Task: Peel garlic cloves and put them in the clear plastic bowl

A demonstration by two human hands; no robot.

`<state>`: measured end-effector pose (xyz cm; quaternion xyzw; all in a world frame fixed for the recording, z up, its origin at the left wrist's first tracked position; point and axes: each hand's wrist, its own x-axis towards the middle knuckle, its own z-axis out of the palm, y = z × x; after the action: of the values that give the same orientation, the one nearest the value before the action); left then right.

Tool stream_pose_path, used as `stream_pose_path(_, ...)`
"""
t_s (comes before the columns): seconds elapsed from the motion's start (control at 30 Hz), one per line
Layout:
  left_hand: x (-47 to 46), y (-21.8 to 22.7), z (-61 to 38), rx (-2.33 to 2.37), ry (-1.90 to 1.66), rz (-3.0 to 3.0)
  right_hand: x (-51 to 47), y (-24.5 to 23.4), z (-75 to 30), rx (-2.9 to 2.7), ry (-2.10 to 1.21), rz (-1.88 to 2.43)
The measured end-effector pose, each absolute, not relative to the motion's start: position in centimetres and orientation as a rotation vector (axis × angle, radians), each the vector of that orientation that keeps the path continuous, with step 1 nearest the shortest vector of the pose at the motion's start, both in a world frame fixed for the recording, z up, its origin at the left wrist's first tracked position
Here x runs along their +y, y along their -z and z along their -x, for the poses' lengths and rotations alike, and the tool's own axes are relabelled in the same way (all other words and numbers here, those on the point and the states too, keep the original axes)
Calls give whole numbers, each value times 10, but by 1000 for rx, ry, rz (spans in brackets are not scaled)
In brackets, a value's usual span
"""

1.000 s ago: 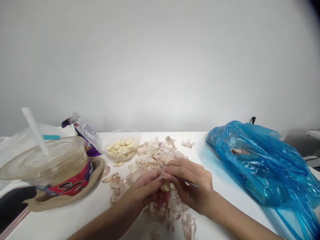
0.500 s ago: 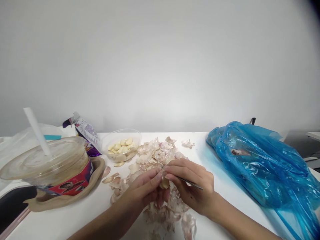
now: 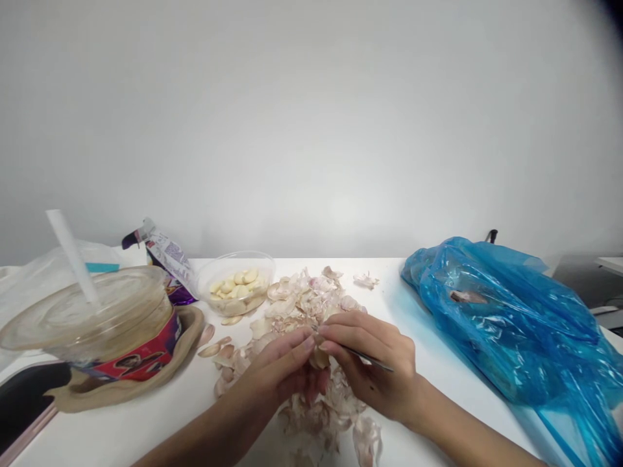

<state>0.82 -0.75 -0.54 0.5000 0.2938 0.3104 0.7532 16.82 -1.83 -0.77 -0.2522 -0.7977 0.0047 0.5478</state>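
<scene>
My left hand (image 3: 282,370) pinches a garlic clove (image 3: 320,358) between thumb and fingers, low in the middle of the view. My right hand (image 3: 374,363) is closed round a thin metal tool (image 3: 365,356), its tip against the clove. Both hands hover over a heap of papery garlic skins (image 3: 311,305) on the white table (image 3: 146,428). A clear bowl of peeled cloves (image 3: 237,287) stands just behind and to the left. A few unpeeled cloves (image 3: 214,347) lie left of my left hand.
A lidded drink cup with a straw (image 3: 97,318) sits in a brown holder at the left, over a dark phone (image 3: 24,402). A purple snack packet (image 3: 165,256) lies behind it. A crumpled blue plastic bag (image 3: 511,318) fills the right side.
Both hands shifted slightly while working the clove; the right hand's tool tip moved a little against it. Nothing else moved.
</scene>
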Motion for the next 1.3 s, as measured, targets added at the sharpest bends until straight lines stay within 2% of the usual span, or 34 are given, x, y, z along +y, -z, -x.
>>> stream_pose_path(0.6,-10,20,-9,593,-685,-1069,-19,7,-166,-1870,-23,616)
stream_pose_path(1.3,-17,15,-10,623,-659,-1061,-21,9,-166,-1969,-24,607)
